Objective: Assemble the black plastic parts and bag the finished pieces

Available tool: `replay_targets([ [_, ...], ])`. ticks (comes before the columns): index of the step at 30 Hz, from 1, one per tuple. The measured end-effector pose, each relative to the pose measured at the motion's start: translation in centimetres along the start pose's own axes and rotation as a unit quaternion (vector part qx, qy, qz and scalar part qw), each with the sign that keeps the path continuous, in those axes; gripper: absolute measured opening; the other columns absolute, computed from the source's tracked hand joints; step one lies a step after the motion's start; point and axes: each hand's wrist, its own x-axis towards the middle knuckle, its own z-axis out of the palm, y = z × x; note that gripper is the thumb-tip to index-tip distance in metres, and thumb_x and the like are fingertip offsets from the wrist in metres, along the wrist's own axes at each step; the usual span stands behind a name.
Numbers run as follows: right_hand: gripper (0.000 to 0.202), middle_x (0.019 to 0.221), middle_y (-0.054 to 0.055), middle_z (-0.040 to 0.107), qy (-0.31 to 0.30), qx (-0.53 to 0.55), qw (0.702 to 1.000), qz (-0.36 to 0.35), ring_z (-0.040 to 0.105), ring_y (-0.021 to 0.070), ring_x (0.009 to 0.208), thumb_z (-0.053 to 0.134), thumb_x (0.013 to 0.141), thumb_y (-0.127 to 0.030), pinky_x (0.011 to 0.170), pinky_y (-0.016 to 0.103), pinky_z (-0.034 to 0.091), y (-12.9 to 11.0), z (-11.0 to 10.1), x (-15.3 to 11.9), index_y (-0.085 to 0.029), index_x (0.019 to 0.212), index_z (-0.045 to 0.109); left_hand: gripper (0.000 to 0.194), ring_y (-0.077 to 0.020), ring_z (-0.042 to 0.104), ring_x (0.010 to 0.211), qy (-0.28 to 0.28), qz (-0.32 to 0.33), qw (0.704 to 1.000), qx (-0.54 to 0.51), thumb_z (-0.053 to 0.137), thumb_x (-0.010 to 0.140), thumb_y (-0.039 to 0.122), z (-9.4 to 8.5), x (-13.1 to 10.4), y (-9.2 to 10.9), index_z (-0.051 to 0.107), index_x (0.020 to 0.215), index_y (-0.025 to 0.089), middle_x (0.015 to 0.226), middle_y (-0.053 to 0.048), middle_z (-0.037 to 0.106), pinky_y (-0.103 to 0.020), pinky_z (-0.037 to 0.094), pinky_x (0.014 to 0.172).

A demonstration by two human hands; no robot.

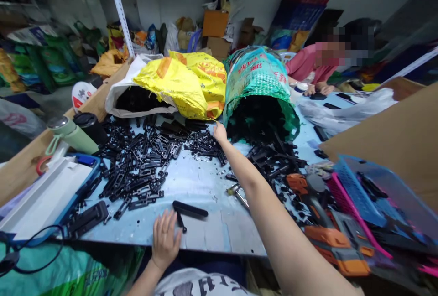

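Note:
My right hand (220,132) reaches far over the table and pinches the lower edge of a yellow bag (185,90). Near the front edge, my left hand (165,237) lies flat with its fingers spread, holding nothing. Just right of its fingertips are a long black piece (190,209) and a smaller black part (180,221). Many loose black parts (147,159) are heaped on the left of the table, and another heap (273,159) lies in front of the green woven bag (260,86), whose mouth is open.
Left stand a green bottle (77,136), a black cup (89,127) and a blue tray (99,161). Right are an orange power tool (328,236), a hammer-like tool (238,192) and a blue basket (359,195). A person in pink (310,63) sits across, at the upper right.

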Motion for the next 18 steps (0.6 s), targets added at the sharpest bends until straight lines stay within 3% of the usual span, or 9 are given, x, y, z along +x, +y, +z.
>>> replay_targets([
  [5,0.046,0.118,0.035,0.047,0.007,-0.017,0.993,0.114,0.049,0.0344,0.114,0.043,0.088,-0.022,0.089,0.045,0.04,0.3,1.2,4.3,0.005,0.124,0.041,0.074,-0.0302,0.056,0.109,0.009,-0.014,1.0,0.015,0.05,0.077,0.023,1.5,-0.7,-0.2,0.018,0.143,0.03,0.112,-0.01,0.064,-0.051,0.05,0.085],
  [8,0.043,0.117,0.038,0.046,-0.003,-0.026,0.992,0.126,0.048,0.0358,0.113,0.037,0.089,-0.018,0.088,0.051,0.038,0.6,2.5,5.7,0.007,0.124,0.04,0.077,-0.0318,0.059,0.103,0.014,-0.042,0.999,0.015,0.05,0.074,0.028,2.7,-1.4,-0.4,0.016,0.143,0.036,0.106,-0.011,0.065,-0.055,0.051,0.08],
  [10,0.041,0.116,0.033,0.05,-0.024,-0.029,0.994,0.099,0.05,0.0329,0.112,0.038,0.089,-0.018,0.09,0.049,0.037,0.8,3.4,6.2,0.002,0.124,0.042,0.077,-0.0326,0.058,0.104,0.005,-0.059,0.998,0.007,0.049,0.074,0.031,3.1,-1.8,-0.5,0.015,0.142,0.038,0.107,-0.01,0.065,-0.057,0.05,0.081],
  [13,0.037,0.12,0.018,0.055,-0.067,-0.016,0.998,0.007,0.053,0.0232,0.109,0.043,0.089,-0.021,0.092,0.035,0.038,0.5,4.5,5.8,-0.012,0.125,0.046,0.076,-0.0324,0.057,0.106,-0.035,-0.03,0.999,-0.015,0.052,0.074,0.036,2.8,-2.0,-0.6,0.017,0.141,0.039,0.111,-0.009,0.063,-0.056,0.049,0.081],
  [15,0.034,0.122,0.011,0.056,-0.092,0.0,0.994,-0.058,0.053,0.018,0.109,0.041,0.091,-0.024,0.093,0.027,0.038,0.0,5.0,4.9,-0.017,0.123,0.05,0.073,-0.032,0.055,0.11,-0.045,-0.009,0.999,-0.026,0.052,0.076,0.034,2.4,-1.9,-0.6,0.02,0.142,0.035,0.116,-0.009,0.061,-0.055,0.048,0.083],
  [18,0.033,0.127,0.008,0.053,-0.111,0.021,0.986,-0.124,0.049,0.017,0.114,0.042,0.092,-0.03,0.096,0.026,0.035,-0.7,5.3,2.3,-0.017,0.12,0.054,0.069,-0.0319,0.052,0.114,-0.036,0.009,0.999,-0.033,0.052,0.078,0.026,1.8,-1.2,-0.4,0.024,0.142,0.026,0.12,-0.012,0.059,-0.053,0.046,0.086],
])
